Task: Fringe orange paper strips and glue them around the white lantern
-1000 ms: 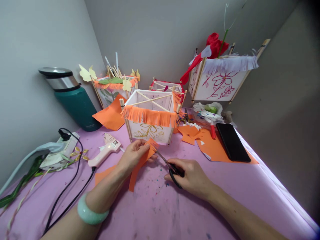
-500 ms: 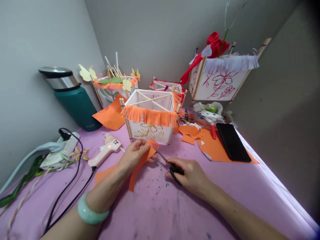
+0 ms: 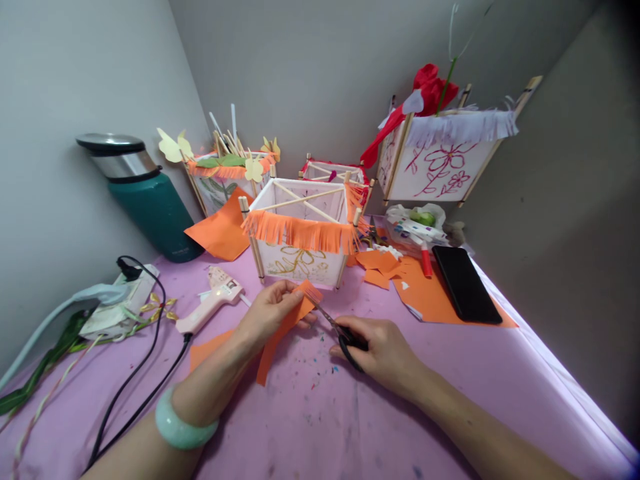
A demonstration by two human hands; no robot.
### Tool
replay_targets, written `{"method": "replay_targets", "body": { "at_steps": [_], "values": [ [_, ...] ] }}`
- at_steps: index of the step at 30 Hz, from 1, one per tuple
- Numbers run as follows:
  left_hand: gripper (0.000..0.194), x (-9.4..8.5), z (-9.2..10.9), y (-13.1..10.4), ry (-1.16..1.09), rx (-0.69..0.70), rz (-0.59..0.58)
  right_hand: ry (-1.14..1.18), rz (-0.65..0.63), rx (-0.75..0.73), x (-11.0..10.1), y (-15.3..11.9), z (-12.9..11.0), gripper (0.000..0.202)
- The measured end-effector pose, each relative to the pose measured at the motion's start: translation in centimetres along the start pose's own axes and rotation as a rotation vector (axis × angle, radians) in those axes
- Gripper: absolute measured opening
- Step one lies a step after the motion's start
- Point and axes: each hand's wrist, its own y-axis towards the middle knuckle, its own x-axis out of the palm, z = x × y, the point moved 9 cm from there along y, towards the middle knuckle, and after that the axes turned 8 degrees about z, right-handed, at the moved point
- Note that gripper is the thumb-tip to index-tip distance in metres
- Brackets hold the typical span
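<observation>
My left hand point(image 3: 274, 310) pinches a long orange paper strip point(image 3: 273, 353), whose upper end has fine slits and whose lower end hangs toward the table. My right hand point(image 3: 383, 350) is closed round the black handles of a pair of scissors point(image 3: 353, 340). The blades point up and left, at the slit edge of the strip. Just behind the hands stands a white box lantern point(image 3: 300, 261) with wooden sticks at its corners. Orange fringe point(image 3: 305, 231) runs along its front top edge and its right side.
On the left are a pink glue gun point(image 3: 213, 305), a power strip point(image 3: 113, 313) with cables and a teal bottle point(image 3: 153, 207). A black phone point(image 3: 466, 283) lies on orange paper point(image 3: 425, 307) at right, beside orange scraps point(image 3: 377, 267). Other lanterns point(image 3: 450, 167) are behind.
My left hand and the strip's slit end have shifted very slightly downward. The right hand with the scissors has hardly moved.
</observation>
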Motion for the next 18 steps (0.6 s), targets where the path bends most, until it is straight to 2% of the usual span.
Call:
{"method": "replay_targets", "body": {
  "at_steps": [10, 18],
  "values": [
    [0.025, -0.03, -0.29, 0.20, -0.072, -0.015, -0.012, -0.003, 0.004, 0.015, 0.00, 0.11, 0.12, 0.019],
    [0.023, 0.14, -0.18, 0.03, -0.039, -0.008, -0.011, -0.003, 0.007, 0.018, -0.08, 0.04, 0.06, 0.017]
  ]
}}
